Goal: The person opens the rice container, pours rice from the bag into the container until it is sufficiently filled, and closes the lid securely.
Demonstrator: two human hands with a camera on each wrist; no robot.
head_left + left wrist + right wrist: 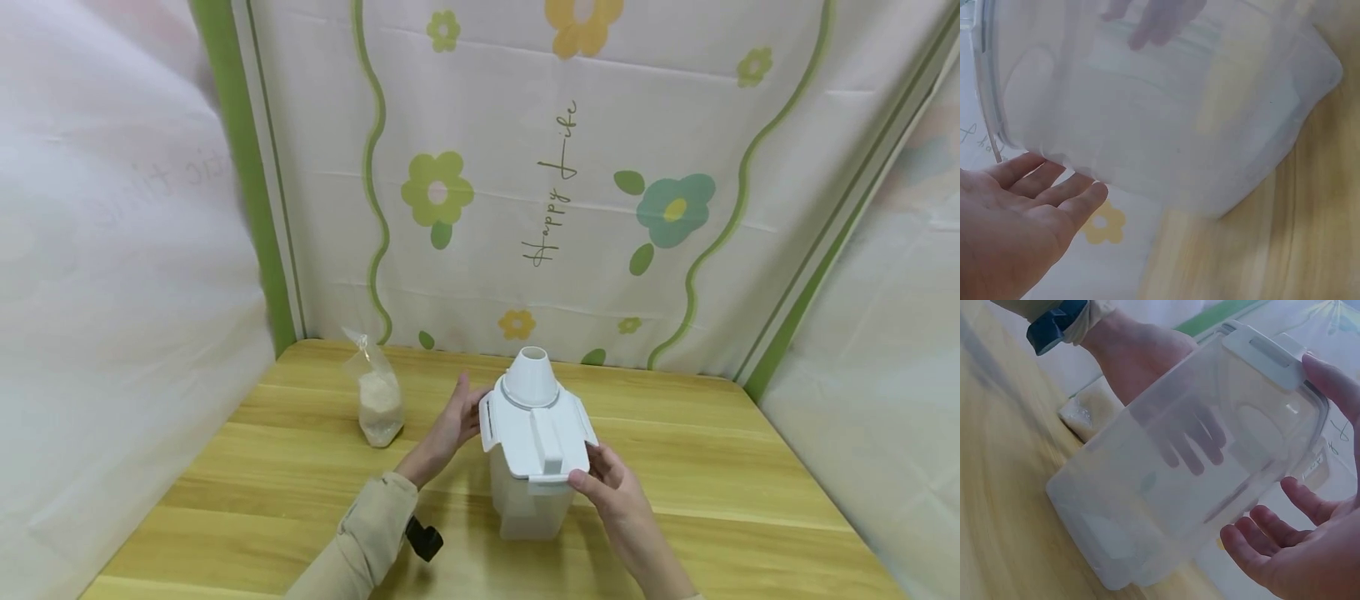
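Note:
A translucent plastic storage container (pixel 531 510) with a white lid (pixel 517 442) stands upright between my hands on the table. Atop the lid sits a white cone-shaped cup (pixel 531 379), narrow end up, beside a raised bar handle. My left hand (pixel 452 421) rests along the container's left side, its fingers extended; they show through the clear wall in the right wrist view. At the near right corner, my right hand (pixel 618 498) has its thumb (pixel 1329 378) on the lid's front clip, while its bent fingers (pixel 1272 528) lie at the side wall.
A tied clear bag (pixel 380 404) of pale, fine contents stands on the wooden table (pixel 262 492) to the left of the container. A black strap piece (pixel 424 540) shows by my left sleeve. Floral cloth (pixel 495 117) hangs behind the table, with pale cloth on both sides.

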